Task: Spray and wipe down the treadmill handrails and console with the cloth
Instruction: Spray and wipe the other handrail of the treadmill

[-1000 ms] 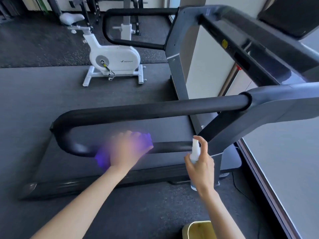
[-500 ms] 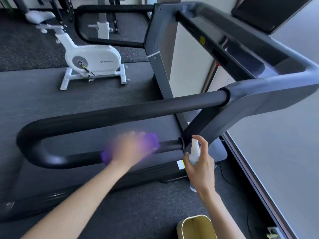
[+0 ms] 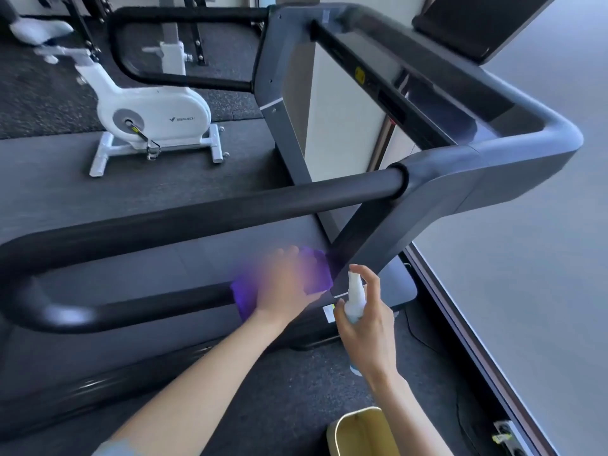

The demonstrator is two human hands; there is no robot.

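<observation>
A looped black handrail (image 3: 204,212) of the treadmill runs across the middle of the view. My left hand (image 3: 286,287), blurred by motion, presses a purple cloth (image 3: 317,271) against the rail's lower bar, close to where it joins the grey upright (image 3: 371,228). Just to the right, my right hand (image 3: 368,324) holds a small white spray bottle (image 3: 355,299) upright with the forefinger over its nozzle. The console crossbar (image 3: 427,83) and dark screen (image 3: 473,24) sit at the upper right. A second handrail (image 3: 171,18) lies on the far side.
A white exercise bike (image 3: 148,116) stands on the dark floor behind the treadmill. A beige bin (image 3: 358,432) sits at the bottom edge near my right arm. A pale wall or window panel (image 3: 543,291) bounds the right side. A cable (image 3: 424,337) trails by the treadmill base.
My left hand has slid the purple cloth rightward along the lower bar toward the upright. The right hand with the bottle has stayed beside it. The view has shifted right.
</observation>
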